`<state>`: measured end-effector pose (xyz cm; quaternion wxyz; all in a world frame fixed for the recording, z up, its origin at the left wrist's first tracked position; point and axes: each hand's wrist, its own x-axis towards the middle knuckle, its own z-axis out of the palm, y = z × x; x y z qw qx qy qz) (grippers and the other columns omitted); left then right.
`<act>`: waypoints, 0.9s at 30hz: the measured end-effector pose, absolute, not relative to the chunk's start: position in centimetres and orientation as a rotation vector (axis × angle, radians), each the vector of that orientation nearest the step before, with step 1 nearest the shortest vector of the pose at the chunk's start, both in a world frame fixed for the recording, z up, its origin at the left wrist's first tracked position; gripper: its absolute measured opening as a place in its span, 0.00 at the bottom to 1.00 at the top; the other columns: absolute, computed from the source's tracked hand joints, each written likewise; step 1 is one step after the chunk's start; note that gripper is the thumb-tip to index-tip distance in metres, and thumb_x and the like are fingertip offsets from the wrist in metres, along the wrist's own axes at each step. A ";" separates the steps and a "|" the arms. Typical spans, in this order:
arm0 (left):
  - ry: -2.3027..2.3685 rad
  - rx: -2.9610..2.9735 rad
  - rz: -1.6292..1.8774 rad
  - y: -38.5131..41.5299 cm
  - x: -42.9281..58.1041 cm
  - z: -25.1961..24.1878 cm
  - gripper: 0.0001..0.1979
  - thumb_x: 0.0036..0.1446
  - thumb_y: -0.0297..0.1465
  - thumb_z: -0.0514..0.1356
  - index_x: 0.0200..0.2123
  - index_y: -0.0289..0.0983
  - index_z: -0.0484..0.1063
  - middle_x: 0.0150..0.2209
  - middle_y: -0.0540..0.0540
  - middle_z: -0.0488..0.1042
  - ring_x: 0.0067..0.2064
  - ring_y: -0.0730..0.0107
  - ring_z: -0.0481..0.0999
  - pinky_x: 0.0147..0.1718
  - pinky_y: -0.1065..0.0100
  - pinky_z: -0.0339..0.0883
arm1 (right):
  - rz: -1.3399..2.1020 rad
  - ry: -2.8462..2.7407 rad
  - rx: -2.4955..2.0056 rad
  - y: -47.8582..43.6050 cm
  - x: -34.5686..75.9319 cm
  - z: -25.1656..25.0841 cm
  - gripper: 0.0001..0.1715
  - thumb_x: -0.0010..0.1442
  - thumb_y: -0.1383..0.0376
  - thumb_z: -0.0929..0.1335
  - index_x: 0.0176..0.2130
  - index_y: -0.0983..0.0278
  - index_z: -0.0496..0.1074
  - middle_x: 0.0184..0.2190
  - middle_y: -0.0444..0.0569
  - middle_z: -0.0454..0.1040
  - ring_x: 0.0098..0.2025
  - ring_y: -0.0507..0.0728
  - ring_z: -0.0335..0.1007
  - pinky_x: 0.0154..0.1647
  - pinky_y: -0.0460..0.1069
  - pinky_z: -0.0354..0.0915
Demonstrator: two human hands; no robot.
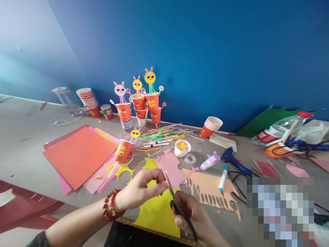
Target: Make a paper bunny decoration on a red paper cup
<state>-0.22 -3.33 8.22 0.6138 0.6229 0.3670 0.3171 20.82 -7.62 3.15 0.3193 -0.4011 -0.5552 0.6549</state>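
My right hand (191,211) is wrapped round the black handles of a pair of scissors (170,188), whose blades point up and away, slightly apart. Close beside the blades, my left hand (149,188) is pinched, thumb against fingers; whatever is between the fingertips is too small to make out. Under both hands lies a sheet of yellow paper (154,216) with curved cut edges. Pink paper (171,163) with notches cut from its rim sits just beyond. To the right is an orange sheet (210,192) full of oval cut-outs.
Rabbit figures on red paper cups (153,101) stand by the blue wall, with another cup figure (123,151) nearer. Coloured sheets (79,154) are stacked left. A small white cup (182,148), glue stick (210,162), marker (223,178) and corded blue glue gun (235,161) lie right.
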 end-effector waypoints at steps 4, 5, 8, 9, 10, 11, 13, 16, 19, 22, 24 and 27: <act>0.865 1.470 0.722 -3.3 -0.4 8.1 0.12 0.63 0.37 0.59 0.30 0.35 0.70 0.29 0.51 0.69 0.31 0.74 0.66 0.32 0.73 0.61 | 1.732 -1.445 -1.039 -7.6 20.8 2.9 0.39 0.43 0.32 0.72 0.27 0.62 0.60 0.22 0.38 0.55 0.24 0.48 0.46 0.22 0.45 0.44; 0.864 1.481 0.721 -3.3 -0.4 8.1 0.12 0.63 0.37 0.60 0.30 0.35 0.69 0.29 0.51 0.69 0.31 0.74 0.66 0.32 0.73 0.61 | 1.732 -1.444 -1.040 -7.6 20.8 2.8 0.39 0.43 0.32 0.72 0.27 0.62 0.60 0.22 0.38 0.54 0.24 0.48 0.46 0.22 0.45 0.44; 0.859 1.500 0.714 -3.2 -0.4 8.0 0.13 0.63 0.37 0.60 0.30 0.35 0.69 0.29 0.51 0.68 0.31 0.75 0.65 0.32 0.73 0.62 | 1.717 -1.452 -1.044 -7.6 20.9 2.8 0.38 0.44 0.33 0.72 0.27 0.62 0.60 0.22 0.37 0.54 0.24 0.48 0.45 0.22 0.45 0.43; 0.858 1.501 0.710 -3.1 -0.4 8.0 0.13 0.63 0.37 0.60 0.30 0.35 0.69 0.29 0.51 0.68 0.31 0.75 0.65 0.32 0.73 0.62 | 1.713 -1.456 -1.045 -7.6 20.9 2.7 0.38 0.44 0.32 0.72 0.27 0.62 0.60 0.22 0.37 0.53 0.24 0.48 0.45 0.22 0.45 0.43; 0.856 1.500 0.706 -3.1 -0.4 7.9 0.13 0.63 0.38 0.60 0.30 0.35 0.69 0.29 0.51 0.68 0.32 0.75 0.66 0.32 0.73 0.62 | 1.711 -1.462 -1.041 -7.6 21.0 2.7 0.39 0.43 0.32 0.72 0.27 0.62 0.60 0.22 0.37 0.54 0.24 0.48 0.45 0.22 0.45 0.43; 0.855 1.499 0.704 -3.1 -0.4 7.9 0.14 0.63 0.38 0.60 0.30 0.35 0.69 0.29 0.51 0.68 0.32 0.75 0.66 0.32 0.73 0.62 | 1.708 -1.466 -1.036 -7.6 21.0 2.7 0.39 0.43 0.32 0.72 0.27 0.62 0.60 0.22 0.37 0.54 0.24 0.48 0.45 0.22 0.45 0.43; 0.853 1.497 0.703 -3.0 -0.4 7.9 0.14 0.63 0.38 0.60 0.30 0.35 0.69 0.29 0.51 0.68 0.32 0.75 0.66 0.32 0.74 0.62 | 1.707 -1.465 -1.024 -7.7 21.0 2.5 0.38 0.44 0.33 0.72 0.27 0.62 0.60 0.22 0.37 0.54 0.24 0.48 0.45 0.22 0.45 0.43; 0.850 1.495 0.702 -3.1 -0.5 7.9 0.13 0.63 0.38 0.60 0.30 0.35 0.70 0.29 0.50 0.69 0.32 0.75 0.66 0.32 0.73 0.62 | 1.698 -1.457 -1.024 -7.7 21.0 2.2 0.38 0.44 0.33 0.72 0.26 0.62 0.59 0.22 0.37 0.54 0.24 0.48 0.45 0.23 0.45 0.43; 0.855 1.486 0.701 -3.2 -0.6 7.8 0.12 0.62 0.37 0.61 0.31 0.35 0.70 0.30 0.50 0.69 0.32 0.74 0.66 0.33 0.73 0.63 | 1.686 -1.457 -1.038 -7.6 21.0 2.0 0.38 0.44 0.33 0.72 0.26 0.62 0.59 0.22 0.37 0.54 0.24 0.48 0.45 0.23 0.46 0.42; 0.862 1.465 0.708 -3.1 -0.6 7.7 0.13 0.62 0.38 0.61 0.31 0.35 0.70 0.30 0.50 0.69 0.32 0.74 0.66 0.33 0.73 0.63 | 1.665 -1.474 -1.061 -7.4 21.0 2.0 0.38 0.44 0.33 0.72 0.26 0.62 0.59 0.21 0.37 0.53 0.23 0.48 0.44 0.22 0.46 0.42; 0.861 1.446 0.714 -3.1 -0.5 7.6 0.14 0.62 0.39 0.61 0.30 0.35 0.69 0.30 0.50 0.69 0.32 0.74 0.66 0.33 0.73 0.63 | 1.645 -1.487 -1.085 -7.4 21.0 1.9 0.39 0.43 0.32 0.71 0.25 0.61 0.59 0.21 0.37 0.53 0.23 0.48 0.44 0.22 0.46 0.42; 0.872 1.425 0.720 -3.0 -0.5 7.8 0.14 0.62 0.40 0.61 0.30 0.35 0.69 0.29 0.50 0.69 0.32 0.74 0.66 0.32 0.73 0.63 | 1.630 -1.491 -1.111 -7.4 21.1 1.8 0.39 0.42 0.31 0.71 0.25 0.61 0.58 0.21 0.37 0.53 0.23 0.48 0.45 0.22 0.46 0.42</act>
